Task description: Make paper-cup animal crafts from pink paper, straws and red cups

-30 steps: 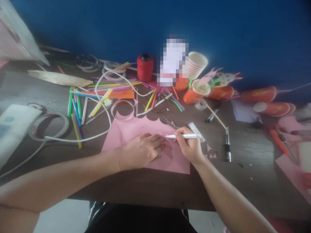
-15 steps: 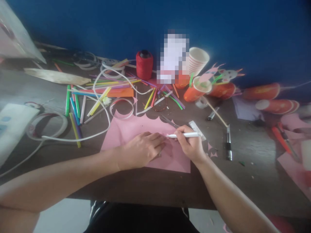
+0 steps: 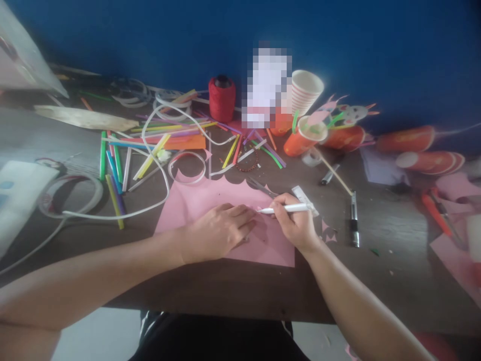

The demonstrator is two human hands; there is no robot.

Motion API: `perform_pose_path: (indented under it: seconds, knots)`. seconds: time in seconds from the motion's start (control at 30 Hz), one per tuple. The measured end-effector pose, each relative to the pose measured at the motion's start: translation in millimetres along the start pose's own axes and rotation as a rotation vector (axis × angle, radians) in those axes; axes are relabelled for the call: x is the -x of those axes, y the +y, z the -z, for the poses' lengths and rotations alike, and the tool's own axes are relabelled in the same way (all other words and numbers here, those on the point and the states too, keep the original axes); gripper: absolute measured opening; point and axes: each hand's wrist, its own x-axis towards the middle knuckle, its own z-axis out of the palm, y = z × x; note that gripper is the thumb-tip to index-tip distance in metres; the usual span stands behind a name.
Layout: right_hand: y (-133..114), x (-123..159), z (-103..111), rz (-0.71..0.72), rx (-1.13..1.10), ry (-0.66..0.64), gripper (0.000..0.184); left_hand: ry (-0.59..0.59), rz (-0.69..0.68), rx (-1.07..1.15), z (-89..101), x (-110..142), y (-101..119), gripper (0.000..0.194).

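Head view: a sheet of pink paper (image 3: 195, 205) is seen lying flat on a dark wooden table (image 3: 233, 291), its far edge cut into scallops. The left hand (image 3: 218, 231) is pressed palm-down on the sheet, fingers stretched out flat and grasping nothing. The right hand (image 3: 296, 223) is closed around a white pen (image 3: 287, 208), held nearly level, with the tip pointed left and set against the paper just beside the left fingertips (image 3: 250, 215). A small clear ruler (image 3: 305, 199) is partly covered behind the right hand, and scissors (image 3: 261, 188) are laid at the sheet's far edge.

Beyond the paper, coloured straws (image 3: 150, 150) are scattered across the table, mixed with a white cable (image 3: 161, 165) looped through them and a roll of tape (image 3: 71, 195) to the left. A red spool of thread (image 3: 222, 99) is stood near the blue wall (image 3: 376, 50), and a striped paper cup (image 3: 305, 92) is seen to its right — tilted, resting among red cups (image 3: 304, 138) decorated with paper cut-outs. More red cups (image 3: 428, 161) are laid on their sides farther right. A black and silver pen (image 3: 353, 220) is placed right of the hands, with small pink paper scraps (image 3: 328, 234) between it and the sheet.
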Motion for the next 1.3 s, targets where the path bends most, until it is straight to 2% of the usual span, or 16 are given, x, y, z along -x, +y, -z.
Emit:
perform_pose_path:
  seconds: [0.83,0.93,1.1,1.2,1.3]
  knots:
    - [-2.3,-2.6,-4.1,-0.018,-0.017,0.061,0.019,-0.020,-0.007,0.011,1.0,0.6,-1.0,0.037]
    - [-1.7,-2.8,-4.5,-0.024,-0.081,0.087,0.020,-0.015,-0.001,-0.004,1.2,0.5,-0.8,0.037]
    - [1.5,-1.1,-5.9,-0.044,-0.278,0.212,0.025,-0.013,0.018,0.012,0.3,0.7,0.2,0.037]
    - [1.5,0.9,-7.4,-0.031,-0.353,0.257,0.020,-0.013,0.005,0.023,-1.3,1.7,0.7,0.037]
    - [-1.8,3.1,-7.7,0.018,-0.334,0.251,0.016,-0.008,-0.006,0.044,-3.0,3.0,0.6,0.038]
